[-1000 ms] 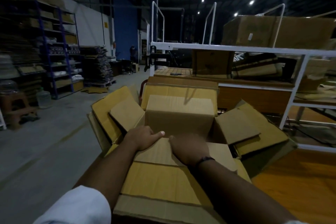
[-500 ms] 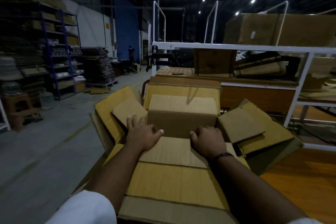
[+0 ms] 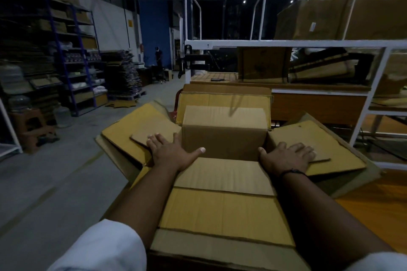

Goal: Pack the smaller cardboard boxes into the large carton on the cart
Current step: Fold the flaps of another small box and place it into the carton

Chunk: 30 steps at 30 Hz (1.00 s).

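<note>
Sitting inside the large carton [image 3: 220,215], the smaller box [image 3: 224,132] is open, its far flap upright at 12 o'clock. The left hand [image 3: 174,154] at 9 o'clock and the right hand [image 3: 286,157] at 3 o'clock lie flat, fingers straight, pressing its side flaps outward, probably to keep the opening free.

We log top access into the inner box [image 3: 224,147] clear between left hand [image 3: 170,153] and right hand [image 3: 286,157] pressing its side flaps [image 3: 308,138] flat; upright far flap [image 3: 224,116] and white rack [image 3: 308,43] block the rear.
</note>
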### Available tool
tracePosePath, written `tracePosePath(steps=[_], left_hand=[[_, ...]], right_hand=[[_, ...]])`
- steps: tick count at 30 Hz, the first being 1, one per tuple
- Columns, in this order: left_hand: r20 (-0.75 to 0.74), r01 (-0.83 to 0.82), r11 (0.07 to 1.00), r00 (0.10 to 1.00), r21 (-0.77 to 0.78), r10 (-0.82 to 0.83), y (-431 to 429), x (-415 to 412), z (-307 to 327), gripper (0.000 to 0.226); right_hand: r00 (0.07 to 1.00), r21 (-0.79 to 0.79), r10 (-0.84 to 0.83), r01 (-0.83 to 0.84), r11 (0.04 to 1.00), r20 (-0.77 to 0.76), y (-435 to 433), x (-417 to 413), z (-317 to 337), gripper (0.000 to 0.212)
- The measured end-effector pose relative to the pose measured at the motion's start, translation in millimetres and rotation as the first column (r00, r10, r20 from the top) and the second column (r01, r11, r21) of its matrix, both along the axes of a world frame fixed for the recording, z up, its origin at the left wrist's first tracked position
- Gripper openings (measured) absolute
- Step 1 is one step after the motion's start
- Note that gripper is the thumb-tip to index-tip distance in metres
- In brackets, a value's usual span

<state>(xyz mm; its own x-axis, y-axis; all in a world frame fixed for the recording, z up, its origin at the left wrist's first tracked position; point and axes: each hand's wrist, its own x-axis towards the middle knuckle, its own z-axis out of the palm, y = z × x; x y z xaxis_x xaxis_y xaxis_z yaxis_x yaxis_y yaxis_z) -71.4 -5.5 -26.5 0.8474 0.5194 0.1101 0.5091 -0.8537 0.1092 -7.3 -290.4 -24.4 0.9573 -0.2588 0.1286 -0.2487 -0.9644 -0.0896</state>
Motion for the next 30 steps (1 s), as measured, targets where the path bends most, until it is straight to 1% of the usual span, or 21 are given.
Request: tracePosePath(steps=[4,8,10,12,13,15,19,21,22,24,25,28,29,30], left_hand=[[-0.054,-0.035,0.997,0.998,-0.067,0.032,4,1,17,0.138],[-0.101,-0.055,0.992,0.994,-0.114,0.044,-2,-2,23,0.135],[-0.106,-0.049,0.991,0.994,-0.128,0.036,-9,-6,12,0.132],[-0.052,-0.031,0.996,0.998,-0.082,0.027,-12,-6,3,0.124],[-0.036,-0.015,0.999,0.999,-0.051,0.013,-12,-5,1,0.120],[-0.053,0.019,1.000,0.998,-0.019,-0.020,-13,-3,2,0.114],[-0.090,0.117,0.993,0.989,0.020,-0.115,-13,6,0,0.103],[-0.059,0.242,0.970,0.969,0.013,-0.241,-12,10,-2,0.091],[-0.033,0.334,0.943,0.942,0.007,-0.334,-12,10,-1,0.083],[-0.012,0.501,0.865,0.865,-0.035,-0.501,-16,12,5,0.065],[-0.021,0.538,0.839,0.841,-0.078,-0.541,-21,12,9,0.059],[-0.047,0.530,0.817,0.832,-0.228,-0.553,-30,20,15,0.053],[-0.055,0.508,0.815,0.839,-0.277,-0.541,-30,24,16,0.058],[-0.052,0.480,0.821,0.853,-0.307,-0.519,-29,30,15,0.067]], right_hand=[[1.000,-0.017,0.005,-0.005,1.000,-0.023,-4,-1,4,0.097],[0.999,-0.055,0.030,-0.028,0.998,0.032,-7,-5,-1,0.088],[0.991,-0.075,0.104,-0.097,0.992,0.086,-7,-9,-9,0.084],[0.967,-0.083,0.230,-0.222,0.972,0.109,-2,-10,-13,0.079],[0.953,-0.067,0.284,-0.279,0.958,0.106,1,-11,-14,0.078],[0.931,-0.021,0.356,-0.355,0.934,0.081,9,-16,-14,0.077],[0.864,0.025,0.501,-0.502,0.864,0.047,33,-20,-15,0.083],[0.830,0.034,0.558,-0.558,0.829,0.011,45,-20,-15,0.082],[0.810,0.035,0.586,-0.586,0.810,-0.008,52,-20,-13,0.081],[0.784,0.060,0.618,-0.615,0.786,-0.060,63,-15,-9,0.082],[0.783,0.085,0.616,-0.610,0.788,-0.089,68,-9,-6,0.082],[0.789,0.174,0.596,-0.572,0.802,-0.153,80,13,-2,0.084],[0.793,0.194,0.591,-0.563,0.804,-0.148,84,20,-2,0.085],[0.802,0.207,0.584,-0.555,0.806,-0.125,89,29,-3,0.084]])
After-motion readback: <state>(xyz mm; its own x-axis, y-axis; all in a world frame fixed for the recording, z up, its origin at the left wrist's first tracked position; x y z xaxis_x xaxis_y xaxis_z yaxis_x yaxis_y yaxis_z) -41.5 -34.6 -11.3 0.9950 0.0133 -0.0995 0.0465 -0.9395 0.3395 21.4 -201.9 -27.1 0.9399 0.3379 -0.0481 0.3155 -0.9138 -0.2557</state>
